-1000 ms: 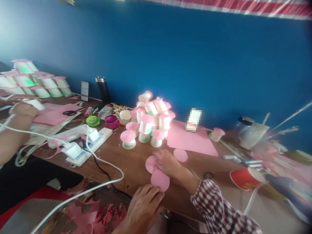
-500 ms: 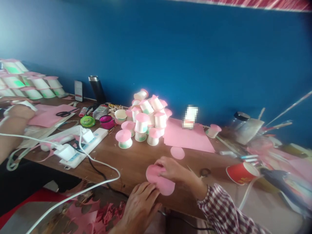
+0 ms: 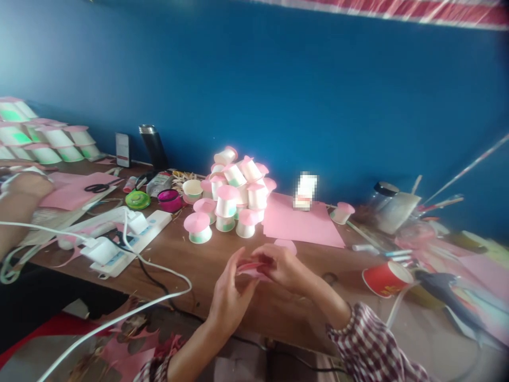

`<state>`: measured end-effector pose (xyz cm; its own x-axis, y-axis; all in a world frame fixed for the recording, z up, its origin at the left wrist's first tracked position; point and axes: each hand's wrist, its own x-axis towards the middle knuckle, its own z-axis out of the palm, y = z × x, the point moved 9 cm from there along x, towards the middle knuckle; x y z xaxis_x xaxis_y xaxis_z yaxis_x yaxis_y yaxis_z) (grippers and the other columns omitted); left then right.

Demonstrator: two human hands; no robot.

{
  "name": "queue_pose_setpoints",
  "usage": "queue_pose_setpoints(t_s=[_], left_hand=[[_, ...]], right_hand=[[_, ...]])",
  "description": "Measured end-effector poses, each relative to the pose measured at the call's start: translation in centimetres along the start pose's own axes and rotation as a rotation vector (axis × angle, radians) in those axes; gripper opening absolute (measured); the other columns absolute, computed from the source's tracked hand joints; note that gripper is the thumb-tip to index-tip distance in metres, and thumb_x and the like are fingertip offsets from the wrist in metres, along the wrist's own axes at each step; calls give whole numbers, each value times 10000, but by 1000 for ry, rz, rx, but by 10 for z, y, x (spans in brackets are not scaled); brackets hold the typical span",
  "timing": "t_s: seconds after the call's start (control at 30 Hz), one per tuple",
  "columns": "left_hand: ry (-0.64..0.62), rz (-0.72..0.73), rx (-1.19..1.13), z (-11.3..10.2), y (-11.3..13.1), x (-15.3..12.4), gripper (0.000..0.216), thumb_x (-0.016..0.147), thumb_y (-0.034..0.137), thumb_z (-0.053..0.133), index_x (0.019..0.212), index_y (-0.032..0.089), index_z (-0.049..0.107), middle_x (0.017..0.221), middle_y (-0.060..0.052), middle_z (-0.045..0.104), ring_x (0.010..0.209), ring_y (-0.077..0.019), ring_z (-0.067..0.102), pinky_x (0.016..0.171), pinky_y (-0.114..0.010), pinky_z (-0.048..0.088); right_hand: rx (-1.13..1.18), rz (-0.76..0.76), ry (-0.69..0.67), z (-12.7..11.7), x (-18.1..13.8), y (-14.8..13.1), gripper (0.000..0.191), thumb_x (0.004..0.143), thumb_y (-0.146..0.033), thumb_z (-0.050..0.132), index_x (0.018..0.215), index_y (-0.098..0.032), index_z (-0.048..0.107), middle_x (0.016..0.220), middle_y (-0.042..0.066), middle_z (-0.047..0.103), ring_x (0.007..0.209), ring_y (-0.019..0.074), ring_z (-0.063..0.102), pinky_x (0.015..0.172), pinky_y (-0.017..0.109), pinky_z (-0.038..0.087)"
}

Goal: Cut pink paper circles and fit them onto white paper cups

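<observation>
Pink paper circles point(image 3: 254, 269) are lifted just above the table, seen nearly edge-on. My left hand point(image 3: 231, 289) grips them from the left, thumb below and fingers above. From the right, my right hand point(image 3: 280, 265) pinches the same paper, its fingers curled over the edge. How many circles are between the hands I cannot tell. Behind my right hand a single pink circle point(image 3: 287, 246) lies on the table, partly hidden. Further back stands a heap of small white cups point(image 3: 226, 200) with pink paper tops.
A stack of pink sheets point(image 3: 302, 225) lies against the wall under a blurred-out phone. On the left are a power strip point(image 3: 149, 233), white cables, and another person's arm point(image 3: 24, 196). A red paper cup point(image 3: 386, 278) lies tilted at right; pink scraps point(image 3: 127, 353) sit below the table edge.
The pink circles were low, with the right hand on top and the left hand at their edge. Now both hands hold them raised and tilted. The view has shifted slightly.
</observation>
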<state>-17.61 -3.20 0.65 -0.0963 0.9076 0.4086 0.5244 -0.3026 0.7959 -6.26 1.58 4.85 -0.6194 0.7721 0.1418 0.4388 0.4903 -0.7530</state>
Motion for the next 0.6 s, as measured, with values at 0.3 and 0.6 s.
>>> queue_pose_setpoints(t_s=[0.3, 0.6], left_hand=[[-75, 72, 21, 15, -1, -7, 432, 837, 187, 508, 1263, 210, 437, 927, -37, 651, 856, -165, 627, 819, -311, 493], [-251, -1, -164, 48, 0, -6, 428, 800, 91, 426, 1213, 201, 401, 1106, -81, 593, 1002, -182, 584, 863, -331, 467]], right_hand=[[-294, -69, -21, 4, -30, 20, 217, 764, -80, 570, 954, -179, 603, 935, 48, 624, 848, 171, 550, 761, 286, 430], [-57, 44, 56, 11, -38, 26, 247, 797, -49, 478, 984, -197, 542, 938, 30, 612, 837, 151, 562, 747, 261, 436]])
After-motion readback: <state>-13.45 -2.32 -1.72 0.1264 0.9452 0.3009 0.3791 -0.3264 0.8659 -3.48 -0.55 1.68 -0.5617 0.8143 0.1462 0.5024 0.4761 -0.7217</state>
